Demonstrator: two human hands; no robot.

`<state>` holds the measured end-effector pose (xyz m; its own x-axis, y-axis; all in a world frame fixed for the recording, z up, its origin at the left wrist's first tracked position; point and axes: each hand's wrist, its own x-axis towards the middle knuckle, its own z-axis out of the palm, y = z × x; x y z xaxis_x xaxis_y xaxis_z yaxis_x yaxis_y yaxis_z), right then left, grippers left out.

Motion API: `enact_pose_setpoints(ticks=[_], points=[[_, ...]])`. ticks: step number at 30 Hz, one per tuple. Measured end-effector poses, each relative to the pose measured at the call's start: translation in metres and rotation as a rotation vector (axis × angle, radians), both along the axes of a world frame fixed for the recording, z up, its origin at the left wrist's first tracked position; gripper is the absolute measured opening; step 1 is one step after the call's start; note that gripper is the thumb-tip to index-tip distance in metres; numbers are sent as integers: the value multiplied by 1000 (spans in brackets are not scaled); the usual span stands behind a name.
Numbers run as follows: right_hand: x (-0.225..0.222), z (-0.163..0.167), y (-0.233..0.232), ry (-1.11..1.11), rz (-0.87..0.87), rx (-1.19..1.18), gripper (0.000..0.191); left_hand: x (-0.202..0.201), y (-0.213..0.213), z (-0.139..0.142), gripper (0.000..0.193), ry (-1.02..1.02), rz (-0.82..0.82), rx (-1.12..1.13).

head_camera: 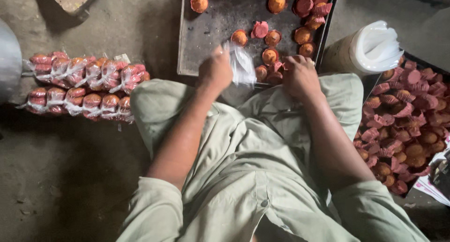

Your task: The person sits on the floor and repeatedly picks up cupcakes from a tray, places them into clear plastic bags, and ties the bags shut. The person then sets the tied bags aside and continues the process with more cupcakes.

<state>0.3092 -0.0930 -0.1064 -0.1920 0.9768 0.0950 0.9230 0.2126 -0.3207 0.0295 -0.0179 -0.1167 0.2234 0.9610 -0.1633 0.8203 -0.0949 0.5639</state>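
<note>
My left hand (214,72) grips a small clear plastic bag (242,64) at the near edge of a dark metal baking tray (211,31). My right hand (300,77) rests on the cupcakes at the tray's near edge, fingers curled over one in a red paper cup (274,76); whether it holds that cupcake is unclear. Loose orange cupcakes (271,55) in red paper cups lie scattered over the tray. My knees in pale green cloth sit just below the tray.
Two rows of bagged cupcakes (84,85) lie on the floor to the left. A roll of clear plastic bags (370,50) stands at the right. A heap of cupcakes (405,125) fills the right side. A metal vessel (9,59) is at far left.
</note>
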Motion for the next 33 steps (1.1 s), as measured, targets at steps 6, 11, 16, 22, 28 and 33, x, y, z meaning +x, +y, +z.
enact_pose_setpoints(ticks=[6,11,16,22,28,33], points=[[-6,-32,22,56,-292,-155,25,-25,70,12,92,-1495,223,57],[-26,-21,32,232,-261,88,27,21,78,-27,89,-1067,332,158],[-52,-32,46,209,-155,24,45,79,49,-47,73,14,39,-36],[-61,-46,62,311,-319,-93,52,77,61,-50,73,-78,-7,288],[-52,-30,57,1056,-356,-25,54,83,58,-49,41,-1110,272,-533],[-52,-2,30,1223,-290,-52,74,84,16,-30,35,-1369,209,-771]])
